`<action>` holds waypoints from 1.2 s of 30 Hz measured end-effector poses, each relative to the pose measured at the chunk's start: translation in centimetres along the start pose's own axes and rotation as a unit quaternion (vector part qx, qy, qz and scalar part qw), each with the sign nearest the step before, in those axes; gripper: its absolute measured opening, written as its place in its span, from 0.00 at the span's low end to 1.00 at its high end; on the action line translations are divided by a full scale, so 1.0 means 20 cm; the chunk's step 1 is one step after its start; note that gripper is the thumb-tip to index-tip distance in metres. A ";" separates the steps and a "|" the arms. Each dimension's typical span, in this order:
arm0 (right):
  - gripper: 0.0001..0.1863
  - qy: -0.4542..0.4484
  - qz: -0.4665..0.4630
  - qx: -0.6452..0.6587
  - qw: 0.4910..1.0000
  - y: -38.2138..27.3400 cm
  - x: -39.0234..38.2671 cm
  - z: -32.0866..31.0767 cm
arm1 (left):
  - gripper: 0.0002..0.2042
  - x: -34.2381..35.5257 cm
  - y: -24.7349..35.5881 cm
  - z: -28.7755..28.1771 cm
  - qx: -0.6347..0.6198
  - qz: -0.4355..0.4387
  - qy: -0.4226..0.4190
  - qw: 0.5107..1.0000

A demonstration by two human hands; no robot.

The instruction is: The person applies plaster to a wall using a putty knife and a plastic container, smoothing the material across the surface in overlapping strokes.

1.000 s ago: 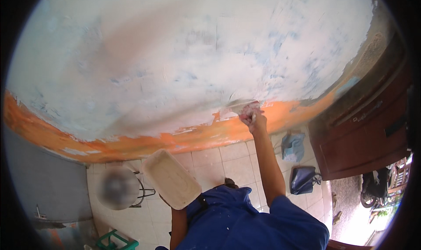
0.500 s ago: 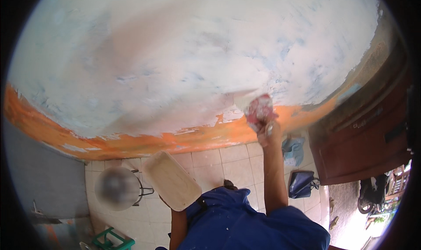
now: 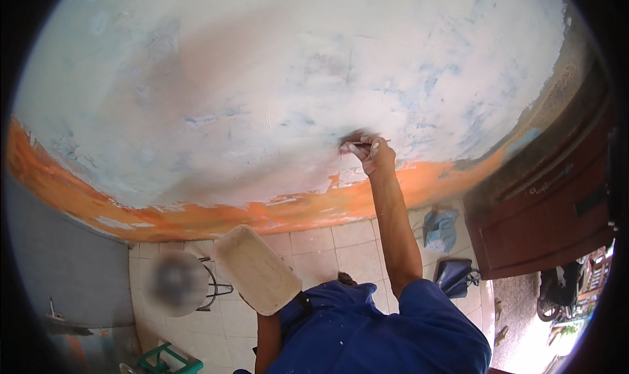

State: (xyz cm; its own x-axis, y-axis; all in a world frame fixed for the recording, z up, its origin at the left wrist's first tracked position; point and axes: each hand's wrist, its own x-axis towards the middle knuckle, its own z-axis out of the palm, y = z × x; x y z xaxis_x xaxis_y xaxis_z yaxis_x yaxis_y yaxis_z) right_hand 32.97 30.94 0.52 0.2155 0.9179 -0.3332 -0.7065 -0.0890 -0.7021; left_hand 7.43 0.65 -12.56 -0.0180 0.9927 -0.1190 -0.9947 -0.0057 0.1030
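1 arm [image 3: 397,233] stretches forward, right fingers [image 3: 358,151] gripping a scraper [image 3: 360,142], left fingers' state hidden.

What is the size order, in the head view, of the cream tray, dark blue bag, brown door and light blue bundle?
1. Brown door
2. Cream tray
3. Dark blue bag and light blue bundle: they look too alike to rank.
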 end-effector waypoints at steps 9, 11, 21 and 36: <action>0.12 -0.039 -0.014 0.007 0.999 0.10 -0.55 -0.22 | 0.35 0.02 0.02 -0.08 0.000 -0.017 -0.031 0.999; 0.13 -0.012 0.011 -0.009 1.000 0.21 -0.50 -0.31 | 0.36 0.01 0.02 -0.09 0.007 -0.032 -0.047 0.998; 0.07 -0.032 -0.034 0.034 0.998 0.04 -0.03 0.05 | 0.35 -0.01 0.05 0.02 -0.020 -0.092 -0.066 0.993; 0.11 -0.034 0.062 -0.036 0.997 0.35 -0.51 -0.42 | 0.35 -0.03 0.07 -0.19 0.006 -0.036 -0.025 0.999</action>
State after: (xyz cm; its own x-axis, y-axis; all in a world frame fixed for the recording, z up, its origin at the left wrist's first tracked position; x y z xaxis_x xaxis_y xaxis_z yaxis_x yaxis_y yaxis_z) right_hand 31.47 17.69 -6.17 0.0818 0.9218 -0.3789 -0.6746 -0.2287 -0.7019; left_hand 5.59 -0.49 -16.11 0.0589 0.9952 -0.0776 -0.9918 0.0672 0.1085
